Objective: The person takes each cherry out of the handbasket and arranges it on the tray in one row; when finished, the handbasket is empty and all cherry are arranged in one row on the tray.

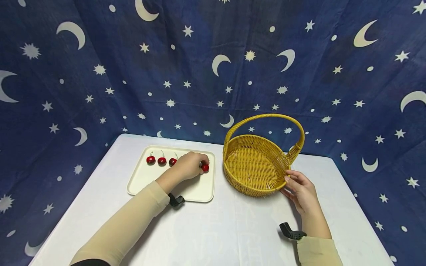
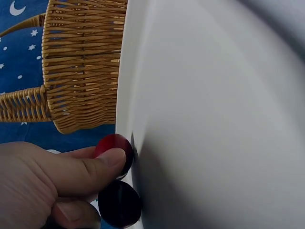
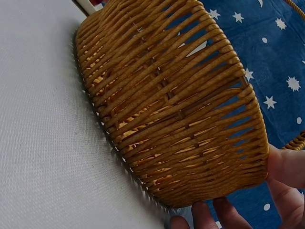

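My left hand [image 1: 189,165] is over the right part of a cream tray [image 1: 143,181], its thumb and finger pinching a red cherry [image 1: 205,168]. In the left wrist view that cherry [image 2: 116,150] is at the tray surface, with a darker cherry [image 2: 119,204] close beside it. Three more cherries with stems lie in a row to the left, the nearest one [image 1: 172,162] partly behind the hand. At the right, my right hand [image 1: 303,190] holds the rim of a yellow wicker basket [image 1: 253,190], thumb on the rim and fingers outside below it.
The tray and basket stand side by side on a white-covered table [image 1: 213,232]. The basket's tall arched handle [image 1: 266,116] rises over its opening. Behind the table hangs a blue curtain [image 1: 199,66] with moons and stars.
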The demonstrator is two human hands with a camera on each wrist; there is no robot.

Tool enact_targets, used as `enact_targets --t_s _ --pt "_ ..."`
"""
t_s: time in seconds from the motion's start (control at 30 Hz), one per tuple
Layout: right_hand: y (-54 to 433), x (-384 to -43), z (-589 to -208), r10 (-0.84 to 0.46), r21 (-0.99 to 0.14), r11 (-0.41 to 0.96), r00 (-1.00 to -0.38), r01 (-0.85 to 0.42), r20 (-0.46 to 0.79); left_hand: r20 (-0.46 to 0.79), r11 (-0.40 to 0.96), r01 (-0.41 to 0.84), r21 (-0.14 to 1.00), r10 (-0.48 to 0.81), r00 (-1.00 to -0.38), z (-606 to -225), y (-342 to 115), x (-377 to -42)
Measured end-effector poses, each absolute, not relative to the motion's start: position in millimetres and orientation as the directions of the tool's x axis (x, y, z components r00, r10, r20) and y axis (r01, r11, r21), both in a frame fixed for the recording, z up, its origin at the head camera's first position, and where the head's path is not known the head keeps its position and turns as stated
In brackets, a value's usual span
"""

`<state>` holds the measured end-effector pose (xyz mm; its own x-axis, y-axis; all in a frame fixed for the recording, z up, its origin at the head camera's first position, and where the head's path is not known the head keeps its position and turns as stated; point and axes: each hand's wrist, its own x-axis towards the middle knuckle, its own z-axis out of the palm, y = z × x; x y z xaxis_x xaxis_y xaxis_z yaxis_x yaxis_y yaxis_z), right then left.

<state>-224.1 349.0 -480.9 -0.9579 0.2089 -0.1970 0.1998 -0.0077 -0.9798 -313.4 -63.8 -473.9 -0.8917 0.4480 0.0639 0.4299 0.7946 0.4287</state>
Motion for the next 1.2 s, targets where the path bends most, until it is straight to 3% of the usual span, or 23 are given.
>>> enact_targets --t_s 0.87,1.2 --pt "342 -222 -479 0.235 -0.975 -0.018 -0.947 0.222 -0.22 0.113 0.759 0.423 0.494 0.427 -0.897 -464 -79 -310" --pt "344 -222 -477 0.23 -0.974 -0.023 -0.947 0.226 -0.226 0.22 0.787 0.365 0.497 0.293 -0.93 -435 -95 -299"
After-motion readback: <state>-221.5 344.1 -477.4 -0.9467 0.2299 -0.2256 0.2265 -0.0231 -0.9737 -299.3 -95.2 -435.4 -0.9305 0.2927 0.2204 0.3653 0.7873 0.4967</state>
